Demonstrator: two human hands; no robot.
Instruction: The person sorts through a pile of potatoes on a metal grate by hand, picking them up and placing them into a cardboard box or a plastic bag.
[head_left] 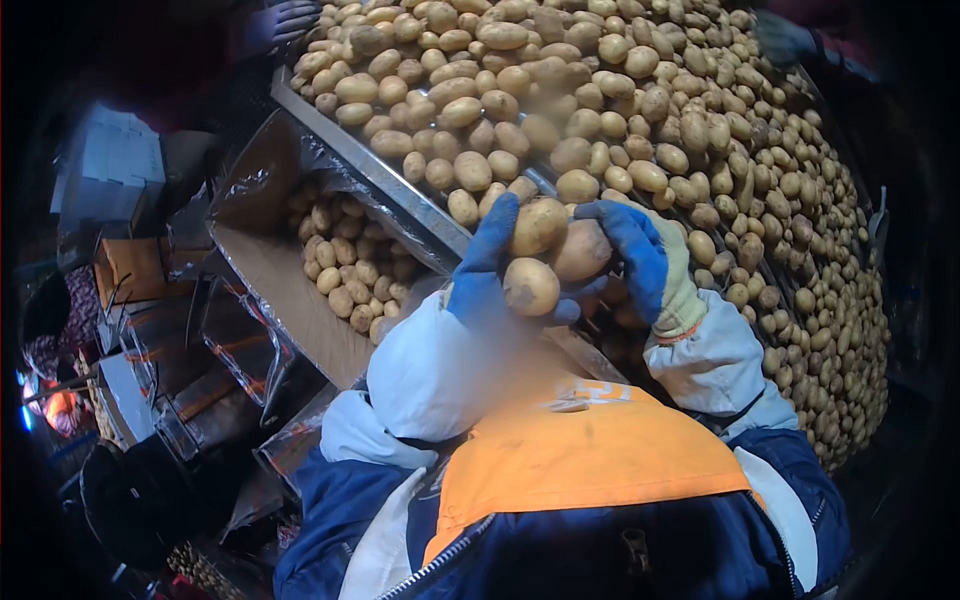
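Both my hands wear blue-coated work gloves and are cupped close together at the near edge of a large heap of potatoes [700,130]. My left hand [482,262] is closed against the left side of a small cluster of potatoes [538,226]. Around the right side of that cluster, against a browner potato [582,250], curls my right hand [632,250]. A round pale potato [531,287] sits lowest, between the two hands. Part of the left palm and the undersides of the potatoes are hidden.
A metal rail [370,170] edges the heap on the left. Beyond it stands a cardboard box [285,290] with a plastic liner, partly filled with potatoes. Other people's gloved hands [785,40] reach in at the far side. More boxes [110,165] stand at the left.
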